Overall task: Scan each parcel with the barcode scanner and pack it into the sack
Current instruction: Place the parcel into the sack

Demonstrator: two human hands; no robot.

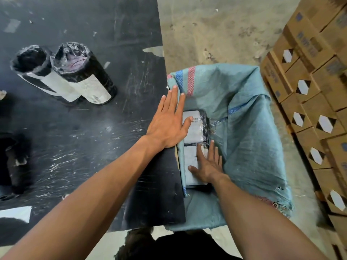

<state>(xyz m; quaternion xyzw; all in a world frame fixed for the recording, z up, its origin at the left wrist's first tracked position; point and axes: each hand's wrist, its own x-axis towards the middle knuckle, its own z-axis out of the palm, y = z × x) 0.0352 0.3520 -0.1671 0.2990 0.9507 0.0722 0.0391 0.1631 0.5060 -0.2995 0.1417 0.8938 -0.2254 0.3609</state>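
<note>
Left hand (170, 126) lies spread flat, fingers straight, across the desk (112, 128) edge and the sack (244, 119) rim. Right hand (207, 166) reaches down inside, grip spread, fingers pressing the near parcel (190, 158). A second parcel (195, 128) lies just beyond it. Two black rolled parcels (82, 76) stand far left.

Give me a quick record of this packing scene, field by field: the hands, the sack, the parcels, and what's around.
left hand: open, flat on the sack's near rim at the table edge
right hand: open, pressing a parcel inside the sack
sack: blue-green woven, mouth open, beside the table
parcels in sack: two visible, white labels up
parcels on table: two black-wrapped rolls, side by side
table: black, scratched
boxes: cardboard, stacked on the right
scanner: not identifiable
</note>
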